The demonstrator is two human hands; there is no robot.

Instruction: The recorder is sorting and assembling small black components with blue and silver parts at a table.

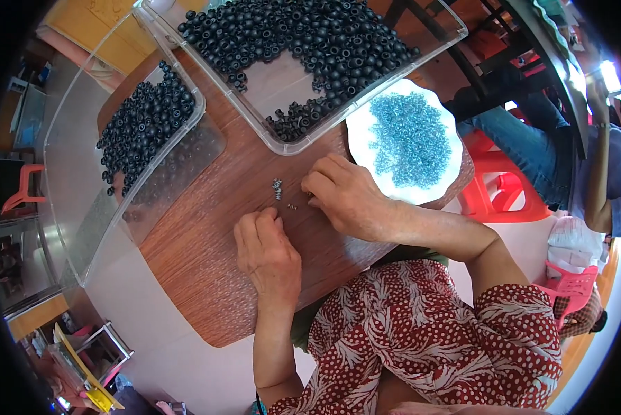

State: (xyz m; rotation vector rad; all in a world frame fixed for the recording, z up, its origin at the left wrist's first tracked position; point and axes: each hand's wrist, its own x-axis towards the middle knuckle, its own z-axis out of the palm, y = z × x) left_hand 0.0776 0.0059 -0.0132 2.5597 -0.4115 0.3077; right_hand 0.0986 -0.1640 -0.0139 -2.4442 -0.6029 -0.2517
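Observation:
A small row of shiny coil-like metal pieces [277, 188] lies on the brown wooden table, with a few tinier ones [292, 207] beside it. Just below the row is my left hand [269, 252], its fingers bent together and the thumb near the index finger. My right hand [348, 200] rests to the right of the pieces, fingers curled in toward the thumb. Whatever either hand pinches is hidden. Right of my right hand, a white scalloped plate [451, 155] carries a heap of small bluish, shiny coil-like pieces [413, 138].
A clear plastic bin [282, 147] of black hollow round parts [310, 41] stands at the far side of the table [206, 277]. Another clear bin [198, 114] with similar parts [148, 117] is at the left. Beyond the plate are a red stool [497, 183] and a seated person's jeans [521, 145].

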